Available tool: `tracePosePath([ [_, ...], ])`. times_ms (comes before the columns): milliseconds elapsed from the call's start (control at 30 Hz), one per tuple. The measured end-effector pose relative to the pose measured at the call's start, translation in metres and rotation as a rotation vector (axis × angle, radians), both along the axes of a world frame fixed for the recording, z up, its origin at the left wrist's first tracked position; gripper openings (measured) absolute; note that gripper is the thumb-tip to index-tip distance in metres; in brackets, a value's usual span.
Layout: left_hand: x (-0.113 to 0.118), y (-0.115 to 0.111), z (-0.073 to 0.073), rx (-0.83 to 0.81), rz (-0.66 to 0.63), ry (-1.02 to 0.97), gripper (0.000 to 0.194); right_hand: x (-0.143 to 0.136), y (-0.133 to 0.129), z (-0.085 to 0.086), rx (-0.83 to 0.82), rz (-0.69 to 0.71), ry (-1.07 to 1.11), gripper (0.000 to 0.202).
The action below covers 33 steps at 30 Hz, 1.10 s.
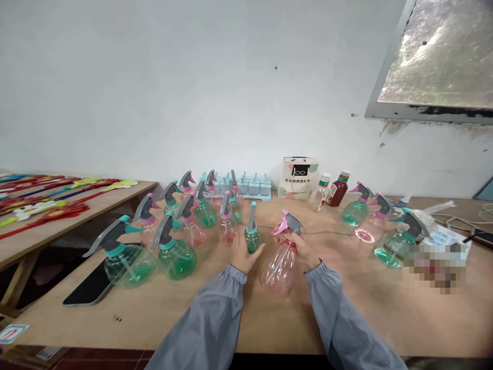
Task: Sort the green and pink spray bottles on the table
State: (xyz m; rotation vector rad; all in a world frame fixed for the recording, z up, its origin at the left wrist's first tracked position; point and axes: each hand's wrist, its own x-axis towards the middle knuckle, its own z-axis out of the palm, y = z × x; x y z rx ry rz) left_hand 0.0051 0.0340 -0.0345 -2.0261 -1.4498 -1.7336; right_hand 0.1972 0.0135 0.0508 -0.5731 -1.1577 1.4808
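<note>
My left hand [244, 255] is around the lower part of a green spray bottle [253, 237] with a grey and teal trigger head, its thumb on the right side. Just to the right, my right hand [302, 248] grips the neck of a clear pink spray bottle [278, 272], below its pink and grey spray head [289, 223]. That pink bottle leans, with its base toward me and to the left. Both hands are close together over the middle of the table [269, 329].
Several green and pink spray bottles [177, 259] stand left, one by a black phone [90, 285]. More spray bottles [396, 249] stand right. Behind are light-blue popsicle moulds [256, 187], a printed box [296, 180] and a dark red bottle [339, 191]. A side table [115, 203] holds colourful items.
</note>
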Motion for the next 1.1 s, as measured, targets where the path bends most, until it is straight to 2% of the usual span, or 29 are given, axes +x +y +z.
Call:
tracePosePath([
  [100,0.0,-0.001,0.0,0.006,-0.011,0.004,0.071,0.001,0.004,-0.003,-0.015,0.001,0.016,0.044],
  [267,-0.001,-0.001,0.001,-0.012,-0.014,0.011,0.071,-0.001,0.008,-0.007,-0.013,-0.176,0.048,0.036],
  [433,-0.001,-0.002,0.001,-0.026,-0.03,-0.005,0.071,-0.001,0.005,-0.005,-0.075,-0.149,-0.031,0.048],
  [600,-0.001,-0.002,0.001,-0.057,-0.034,-0.01,0.071,-0.002,0.006,-0.005,-0.028,-0.3,0.029,0.055],
  [800,-0.001,-0.003,0.003,-0.015,-0.034,0.005,0.071,0.001,0.003,-0.002,-0.035,-0.162,0.017,0.053],
  [967,-0.001,-0.003,0.002,-0.029,-0.027,0.006,0.075,-0.002,0.004,0.0,-0.084,-0.375,0.039,0.052],
  [1033,-0.001,-0.003,0.002,-0.038,-0.017,0.008,0.075,0.0,0.004,0.002,-0.091,-0.381,0.003,0.049],
  [1100,-0.001,-0.003,0.001,-0.046,-0.017,0.016,0.075,0.002,0.001,0.004,-0.104,-0.317,-0.044,0.044],
])
